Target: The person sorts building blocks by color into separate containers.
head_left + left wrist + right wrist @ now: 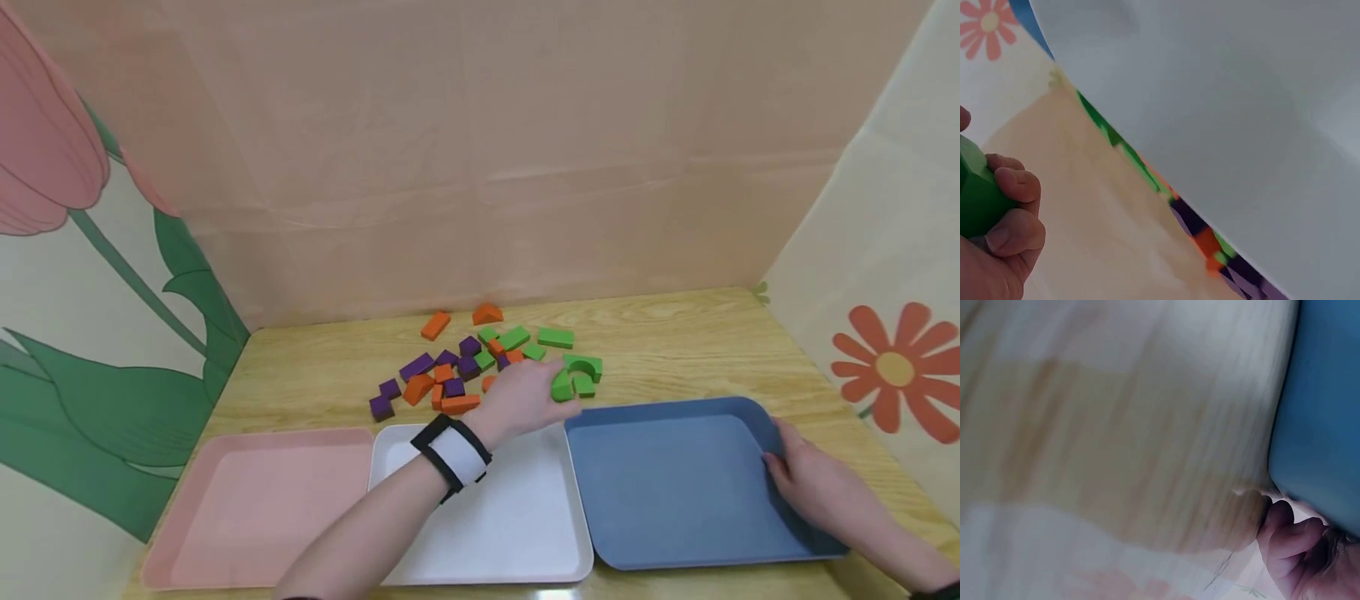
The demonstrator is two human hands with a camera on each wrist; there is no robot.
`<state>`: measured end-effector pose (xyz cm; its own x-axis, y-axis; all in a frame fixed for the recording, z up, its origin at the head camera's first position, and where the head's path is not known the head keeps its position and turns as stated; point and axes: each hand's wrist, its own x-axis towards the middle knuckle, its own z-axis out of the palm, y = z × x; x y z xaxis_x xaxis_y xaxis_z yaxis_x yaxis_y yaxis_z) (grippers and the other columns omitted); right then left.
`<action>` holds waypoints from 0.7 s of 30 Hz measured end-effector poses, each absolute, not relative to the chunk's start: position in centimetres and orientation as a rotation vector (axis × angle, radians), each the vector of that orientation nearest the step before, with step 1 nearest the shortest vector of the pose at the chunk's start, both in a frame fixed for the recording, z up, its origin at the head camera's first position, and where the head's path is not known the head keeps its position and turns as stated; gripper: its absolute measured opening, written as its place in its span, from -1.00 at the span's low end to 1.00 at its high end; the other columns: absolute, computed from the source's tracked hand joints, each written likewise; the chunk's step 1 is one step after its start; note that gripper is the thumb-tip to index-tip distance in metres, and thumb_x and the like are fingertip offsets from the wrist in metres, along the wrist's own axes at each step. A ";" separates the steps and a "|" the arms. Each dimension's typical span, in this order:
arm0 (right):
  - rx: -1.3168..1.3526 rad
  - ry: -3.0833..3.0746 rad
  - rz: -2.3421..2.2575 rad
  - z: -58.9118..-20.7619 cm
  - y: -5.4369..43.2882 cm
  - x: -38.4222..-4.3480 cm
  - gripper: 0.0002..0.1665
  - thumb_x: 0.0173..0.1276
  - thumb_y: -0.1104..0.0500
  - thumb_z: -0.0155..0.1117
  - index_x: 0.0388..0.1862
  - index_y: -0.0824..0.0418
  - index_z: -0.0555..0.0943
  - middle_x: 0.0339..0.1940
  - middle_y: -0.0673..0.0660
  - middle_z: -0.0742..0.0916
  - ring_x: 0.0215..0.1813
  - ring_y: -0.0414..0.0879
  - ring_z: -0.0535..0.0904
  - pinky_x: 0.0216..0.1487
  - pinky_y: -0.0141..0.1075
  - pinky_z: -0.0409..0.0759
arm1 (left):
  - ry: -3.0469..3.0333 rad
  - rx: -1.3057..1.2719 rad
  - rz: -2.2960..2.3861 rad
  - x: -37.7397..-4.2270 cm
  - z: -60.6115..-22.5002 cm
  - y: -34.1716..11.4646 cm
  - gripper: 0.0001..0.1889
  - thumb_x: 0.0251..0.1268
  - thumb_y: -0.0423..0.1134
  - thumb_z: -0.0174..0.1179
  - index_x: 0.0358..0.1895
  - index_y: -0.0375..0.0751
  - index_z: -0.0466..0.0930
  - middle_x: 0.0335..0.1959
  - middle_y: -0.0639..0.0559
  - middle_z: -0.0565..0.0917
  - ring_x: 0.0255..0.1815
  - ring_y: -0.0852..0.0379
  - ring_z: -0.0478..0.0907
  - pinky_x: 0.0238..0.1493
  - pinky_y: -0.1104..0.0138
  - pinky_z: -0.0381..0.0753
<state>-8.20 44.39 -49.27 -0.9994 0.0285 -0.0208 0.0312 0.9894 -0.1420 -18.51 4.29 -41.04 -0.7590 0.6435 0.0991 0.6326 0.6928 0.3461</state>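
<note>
My left hand (525, 393) reaches over the white tray (517, 542) and pinches a green block (562, 387) between thumb and fingers. The left wrist view shows this green block (982, 194) with the fingers curled about it; its full shape is partly hidden. Just beyond it lie a green arch block (588, 364) and a small green block (583, 385). On the far right, my right hand (821, 483) grips the side rim of the blue tray (675, 492), the thumb over the rim. In the right wrist view curled fingers (1291, 540) show under the tray's edge.
A pink tray (277, 508) stands left of the white one. Behind the trays, several purple, orange and green blocks lie scattered, among them a purple block (381, 407) and an orange block (435, 325). A cloth-like backdrop (480, 167) rises behind the wooden table (300, 358).
</note>
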 end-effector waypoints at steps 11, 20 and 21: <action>0.058 3.090 -0.256 -48.9 44.2 -8.3 -0.28 0.41 0.36 0.27 0.33 0.80 0.21 -0.07 0.76 0.61 -0.13 0.52 0.68 -0.27 0.20 0.70 | 2.701 1.276 0.169 -16.0 -43.1 9.8 -0.63 0.51 0.26 0.16 0.04 0.08 0.51 -0.41 0.25 0.52 -0.45 0.36 0.47 -0.53 0.55 0.37; 0.080 3.065 -0.283 -48.9 44.3 -8.1 -0.32 0.45 0.34 0.23 0.31 0.79 0.22 -0.27 0.60 0.66 -0.36 0.23 0.68 -0.41 0.06 0.68 | 2.683 1.418 -0.138 -14.8 -44.0 11.6 -0.50 0.47 0.38 0.10 0.17 0.14 0.54 -0.19 0.28 0.68 -0.23 0.37 0.59 -0.25 0.52 0.57; 0.086 3.064 -0.285 -48.9 44.3 -8.1 -0.33 0.45 0.34 0.23 0.31 0.78 0.22 -0.26 0.60 0.66 -0.36 0.23 0.68 -0.41 0.06 0.69 | 2.686 1.431 -0.157 -14.8 -44.1 11.8 -0.49 0.46 0.40 0.09 0.19 0.15 0.54 -0.14 0.29 0.70 -0.18 0.37 0.62 -0.21 0.52 0.60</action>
<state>-8.07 44.27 -48.85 -0.9965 0.0495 -0.0681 0.0612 0.9813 -0.1825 -14.77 11.76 -44.13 -0.5555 0.8210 -0.1317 0.8308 0.5547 -0.0463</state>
